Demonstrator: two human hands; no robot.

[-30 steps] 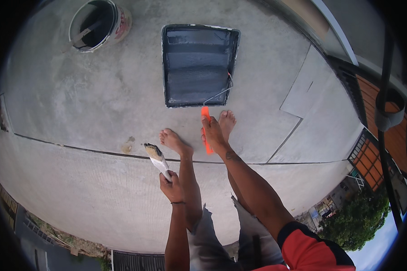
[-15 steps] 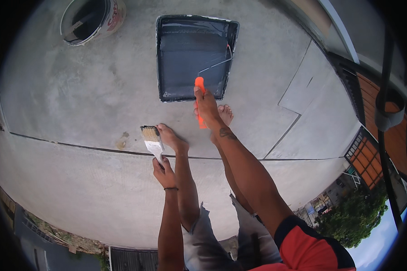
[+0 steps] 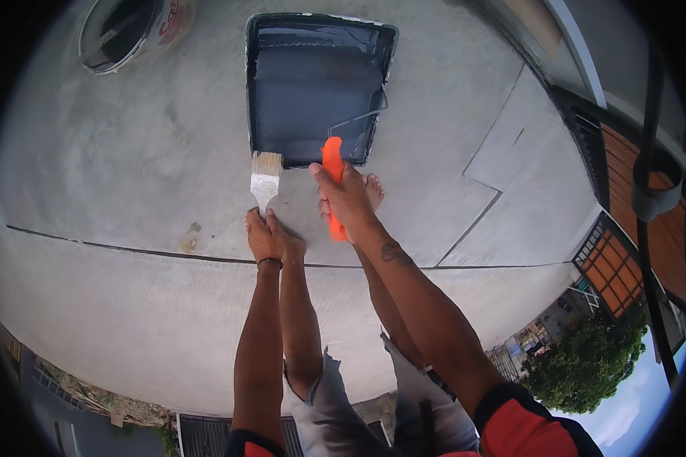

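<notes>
My left hand (image 3: 264, 236) grips a white-handled paintbrush (image 3: 265, 183), its pale bristles over the lower-left edge of a tray of dark grey paint (image 3: 248, 99); I cannot tell if they touch it. My right hand (image 3: 341, 196) is closed round the orange handle of a paint roller (image 3: 332, 154); the wire frame reaches into the tray, where the roller cover blends into the paint. My bare feet stand on the concrete just below the tray, partly hidden behind my hands.
A white bucket (image 3: 160, 30) holding dark paint and a stick sits at upper left. Grey concrete (image 3: 129, 167) has seams and a step-like groove at right. Orange grilles (image 3: 614, 266), a dark vertical strap (image 3: 648, 251) and a tree (image 3: 572, 358) lie along the right.
My left hand has moved up and leftward, bringing the brush to the tray's lower edge. My right hand rose with the roller handle, then dropped slightly. The tray and bucket appear higher in view.
</notes>
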